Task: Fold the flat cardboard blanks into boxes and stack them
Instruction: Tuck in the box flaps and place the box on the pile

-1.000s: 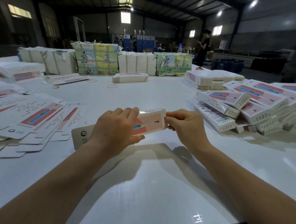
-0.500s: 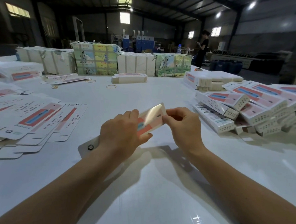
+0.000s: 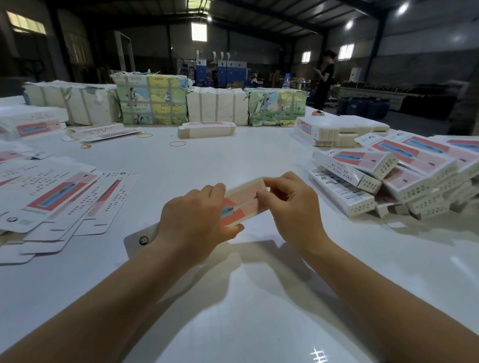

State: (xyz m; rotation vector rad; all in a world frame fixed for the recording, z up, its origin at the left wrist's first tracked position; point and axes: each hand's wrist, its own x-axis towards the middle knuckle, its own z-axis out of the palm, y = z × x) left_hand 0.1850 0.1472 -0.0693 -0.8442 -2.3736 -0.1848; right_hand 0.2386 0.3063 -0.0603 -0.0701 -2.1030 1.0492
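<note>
Cardboard blank (image 3: 242,202), both hands gripping, print unreadable

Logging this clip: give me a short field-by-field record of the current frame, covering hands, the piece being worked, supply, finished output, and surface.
left hand: left hand closed in a grip on the near end of the box blank
right hand: right hand pinching the blank's far end
work piece: pink and white, partly formed, held above the table
supply: flat blanks fanned out at left
output: folded boxes piled loosely at right
background: wrapped bundles along the far edge; a standing person beyond
</note>
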